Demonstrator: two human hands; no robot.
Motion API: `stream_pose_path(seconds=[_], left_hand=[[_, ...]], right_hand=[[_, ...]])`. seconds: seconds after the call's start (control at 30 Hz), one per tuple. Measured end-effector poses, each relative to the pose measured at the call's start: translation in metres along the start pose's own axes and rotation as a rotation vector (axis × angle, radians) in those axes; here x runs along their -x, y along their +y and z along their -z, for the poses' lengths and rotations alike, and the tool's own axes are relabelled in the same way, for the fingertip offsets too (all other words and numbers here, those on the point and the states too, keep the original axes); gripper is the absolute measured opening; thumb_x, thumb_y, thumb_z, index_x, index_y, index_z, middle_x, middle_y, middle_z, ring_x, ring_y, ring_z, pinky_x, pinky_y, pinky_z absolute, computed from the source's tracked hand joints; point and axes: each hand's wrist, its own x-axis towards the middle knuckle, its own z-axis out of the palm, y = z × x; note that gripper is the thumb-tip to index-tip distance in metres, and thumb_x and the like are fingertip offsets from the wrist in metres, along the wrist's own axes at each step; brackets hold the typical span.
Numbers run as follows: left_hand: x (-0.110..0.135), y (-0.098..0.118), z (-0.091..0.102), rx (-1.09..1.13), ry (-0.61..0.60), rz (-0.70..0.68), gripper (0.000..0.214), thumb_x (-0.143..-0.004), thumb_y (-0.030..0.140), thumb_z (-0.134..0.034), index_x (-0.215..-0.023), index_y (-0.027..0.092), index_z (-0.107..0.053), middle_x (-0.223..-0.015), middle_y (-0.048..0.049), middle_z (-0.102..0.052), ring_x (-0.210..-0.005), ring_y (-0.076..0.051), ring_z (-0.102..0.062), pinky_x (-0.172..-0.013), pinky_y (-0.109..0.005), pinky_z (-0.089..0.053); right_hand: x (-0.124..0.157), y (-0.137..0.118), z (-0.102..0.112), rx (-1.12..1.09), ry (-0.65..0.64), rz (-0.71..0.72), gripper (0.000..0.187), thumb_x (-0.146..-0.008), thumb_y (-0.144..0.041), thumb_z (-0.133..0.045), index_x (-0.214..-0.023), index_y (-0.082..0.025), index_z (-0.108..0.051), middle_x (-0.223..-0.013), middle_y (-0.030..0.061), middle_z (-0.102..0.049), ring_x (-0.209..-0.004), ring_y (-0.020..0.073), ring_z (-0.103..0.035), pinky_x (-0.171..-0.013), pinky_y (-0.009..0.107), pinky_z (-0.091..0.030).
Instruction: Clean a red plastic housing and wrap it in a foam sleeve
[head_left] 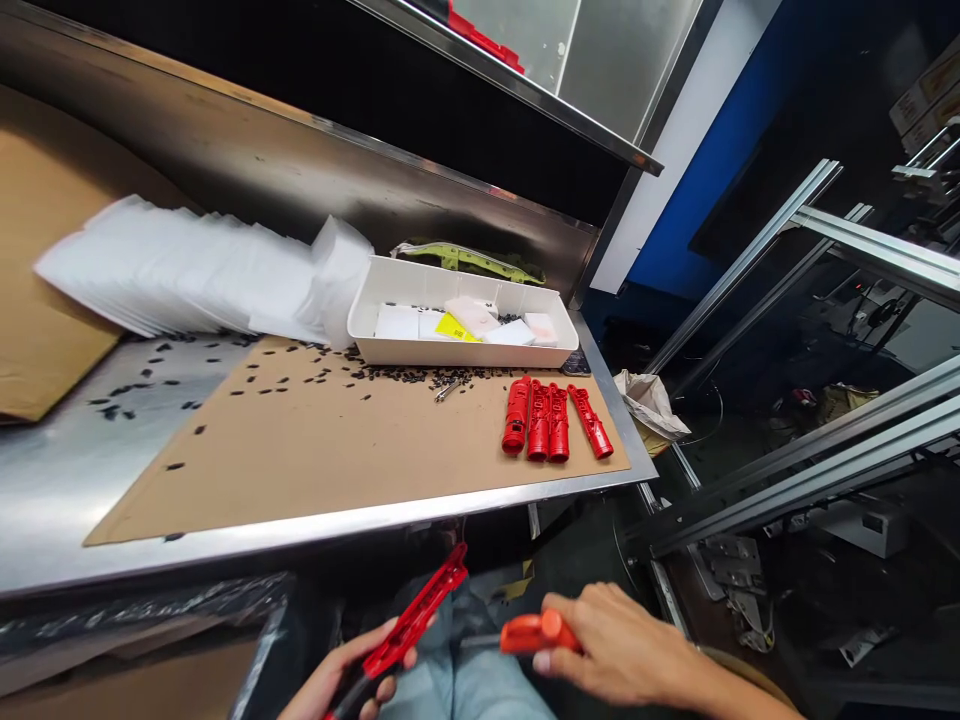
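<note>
Below the tabletop's (225,545) front edge, our left hand (341,685) grips a long red plastic part (416,612). Our right hand (615,645) pinches an orange-handled tool (532,633). Four red housings (551,420) lie near the right edge.

Steel workbench (67,480) runs along a steel back panel (225,150), w/ a metal shelf (525,90) overhead and a brown cardboard sheet (300,450) laid over the top. Right side: blue wall (712,130) w/ a white strip, then aluminium frame rails (825,440) crossing over a dark, cluttered floor. Light's bright on the bench, dim elsewhere.
</note>
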Motion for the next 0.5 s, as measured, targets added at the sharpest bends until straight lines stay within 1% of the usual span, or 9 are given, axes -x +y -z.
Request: stream_pose_path(seconds=[0.13, 0.2, 0.27, 0.3, 0.33, 0.4, 0.43, 0.47, 0.5], left_hand=[[-0.008, -0.003, 0.003, -0.094, 0.007, -0.076, 0.013, -0.091, 0.015, -0.058, -0.091, 0.003, -0.063, -0.073, -0.0121, -0.065, -0.047, -0.013, -0.054, -0.037, -0.02, -0.045], [-0.013, -0.004, 0.007, -0.202, 0.034, -0.169, 0.017, -0.085, 0.016, -0.065, -0.097, 0.004, -0.065, -0.082, -0.015, -0.069, -0.056, -0.016, -0.059, -0.044, -0.021, -0.049], [-0.017, -0.006, 0.012, -0.365, 0.119, -0.312, 0.037, -0.071, 0.022, -0.08, -0.104, 0.009, -0.068, -0.093, -0.015, -0.071, -0.078, -0.025, -0.066, -0.054, -0.023, -0.051], [-0.018, -0.008, 0.015, -0.456, 0.18, -0.388, 0.047, -0.066, 0.026, -0.084, -0.108, 0.014, -0.069, -0.099, -0.0136, -0.07, -0.093, -0.031, -0.065, -0.06, -0.025, -0.052], [-0.018, -0.009, 0.017, -0.54, 0.238, -0.459, 0.049, -0.065, 0.032, -0.085, -0.11, 0.02, -0.07, -0.106, -0.0114, -0.069, -0.108, -0.036, -0.061, -0.069, -0.028, -0.053], [-0.016, -0.013, 0.019, -0.65, 0.316, -0.56, 0.036, -0.076, 0.041, -0.072, -0.11, 0.028, -0.072, -0.12, -0.0066, -0.065, -0.127, -0.041, -0.047, -0.09, -0.037, -0.048], [-0.015, -0.014, 0.018, -0.665, 0.324, -0.586, 0.03, -0.083, 0.042, -0.063, -0.109, 0.031, -0.072, -0.126, -0.0042, -0.063, -0.131, -0.04, -0.044, -0.098, -0.041, -0.044], [-0.013, -0.015, 0.017, -0.653, 0.315, -0.593, 0.028, -0.086, 0.04, -0.057, -0.108, 0.032, -0.072, -0.128, -0.0028, -0.062, -0.13, -0.039, -0.044, -0.101, -0.043, -0.041], [-0.012, -0.016, 0.015, -0.619, 0.293, -0.577, 0.028, -0.086, 0.04, -0.056, -0.107, 0.031, -0.073, -0.125, -0.0039, -0.064, -0.124, -0.037, -0.05, -0.098, -0.043, -0.043]], right_hand=[[-0.001, 0.003, 0.003, 0.001, 0.062, -0.047, 0.033, -0.097, -0.047, -0.041, -0.111, -0.025, -0.06, -0.096, 0.0093, -0.068, -0.099, 0.0329, -0.063, -0.078, 0.036, -0.04], [0.003, 0.005, 0.003, -0.013, 0.034, -0.043, 0.032, -0.096, -0.05, -0.044, -0.11, -0.027, -0.061, -0.097, 0.0079, -0.068, -0.099, 0.0318, -0.063, -0.077, 0.034, -0.04], [0.008, 0.007, 0.002, -0.022, 0.018, -0.049, 0.031, -0.095, -0.052, -0.045, -0.109, -0.029, -0.062, -0.097, 0.0068, -0.067, -0.098, 0.031, -0.063, -0.076, 0.033, -0.04], [0.011, 0.009, 0.001, -0.023, 0.024, -0.059, 0.031, -0.095, -0.051, -0.045, -0.108, -0.029, -0.062, -0.096, 0.0067, -0.066, -0.098, 0.0308, -0.063, -0.077, 0.033, -0.04], [0.013, 0.011, 0.001, -0.023, 0.035, -0.072, 0.031, -0.095, -0.051, -0.044, -0.107, -0.028, -0.062, -0.095, 0.0066, -0.066, -0.097, 0.0307, -0.062, -0.077, 0.034, -0.039], [0.017, 0.016, 0.002, -0.024, 0.052, -0.091, 0.032, -0.095, -0.051, -0.043, -0.103, -0.027, -0.062, -0.092, 0.0058, -0.065, -0.094, 0.0298, -0.061, -0.077, 0.033, -0.039], [0.018, 0.019, 0.003, -0.028, 0.062, -0.097, 0.032, -0.096, -0.051, -0.042, -0.103, -0.027, -0.062, -0.091, 0.0053, -0.064, -0.094, 0.029, -0.061, -0.076, 0.032, -0.038], [0.019, 0.021, 0.004, -0.032, 0.074, -0.102, 0.033, -0.096, -0.051, -0.041, -0.104, -0.027, -0.061, -0.091, 0.0049, -0.064, -0.093, 0.0283, -0.061, -0.076, 0.032, -0.038], [0.019, 0.023, 0.005, -0.035, 0.088, -0.109, 0.033, -0.097, -0.051, -0.039, -0.105, -0.026, -0.06, -0.092, 0.0048, -0.065, -0.094, 0.0278, -0.06, -0.077, 0.031, -0.038]])
